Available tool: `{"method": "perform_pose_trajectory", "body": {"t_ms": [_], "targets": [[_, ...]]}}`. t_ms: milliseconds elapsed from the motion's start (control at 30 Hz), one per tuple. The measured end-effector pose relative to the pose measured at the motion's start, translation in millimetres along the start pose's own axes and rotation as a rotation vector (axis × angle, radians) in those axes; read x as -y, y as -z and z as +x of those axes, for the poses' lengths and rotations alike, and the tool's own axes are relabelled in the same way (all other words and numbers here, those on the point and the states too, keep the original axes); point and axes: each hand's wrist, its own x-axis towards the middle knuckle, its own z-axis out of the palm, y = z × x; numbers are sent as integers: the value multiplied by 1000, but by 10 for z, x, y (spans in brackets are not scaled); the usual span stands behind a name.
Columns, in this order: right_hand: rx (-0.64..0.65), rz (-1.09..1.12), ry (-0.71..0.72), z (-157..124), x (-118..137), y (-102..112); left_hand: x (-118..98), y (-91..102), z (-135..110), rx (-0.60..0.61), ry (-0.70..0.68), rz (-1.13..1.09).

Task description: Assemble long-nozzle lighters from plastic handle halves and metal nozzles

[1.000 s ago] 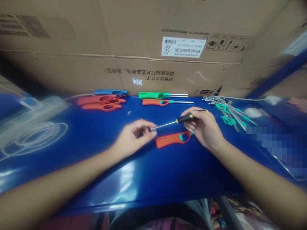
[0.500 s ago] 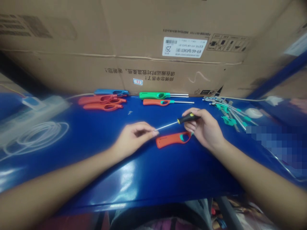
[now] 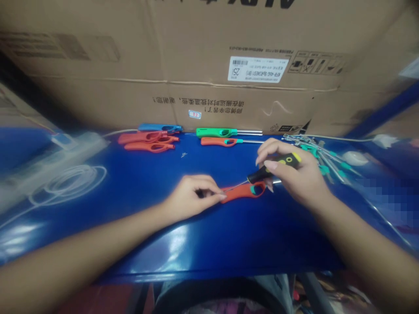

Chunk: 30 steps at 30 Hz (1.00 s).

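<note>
An orange lighter body (image 3: 244,192) with a teal trigger lies on the blue table (image 3: 131,183) between my hands. My right hand (image 3: 291,174) grips a black and yellow screwdriver (image 3: 278,165), its thin shaft angled down onto the left part of the lighter. My left hand (image 3: 194,198) is pinched at the lighter's left end, beside the screwdriver tip; what the fingertips hold is too small to make out.
At the back of the table lie several orange and blue lighter shells (image 3: 149,140), a green lighter (image 3: 225,132) and an orange lighter (image 3: 229,141). A heap of metal tubes with teal parts (image 3: 317,155) sits at the right. White coiled cable (image 3: 75,181) lies left. A large cardboard box (image 3: 209,65) stands behind.
My right hand tipped the screwdriver steeper and brought its tip down onto the orange lighter. My left hand moved with it to the lighter's left end. The camera shifted slightly.
</note>
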Motion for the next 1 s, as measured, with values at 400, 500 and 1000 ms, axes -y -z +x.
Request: {"method": "perform_pose_trajectory", "body": {"t_ms": [400, 500, 1000], "targets": [[259, -260, 359, 32, 213, -280, -21, 10, -21, 106, -87, 4], [171, -198, 383, -1, 120, -299, -16, 14, -14, 82, -170, 12], [62, -240, 499, 19, -130, -255, 97, -7, 5, 93, -158, 207]]}}
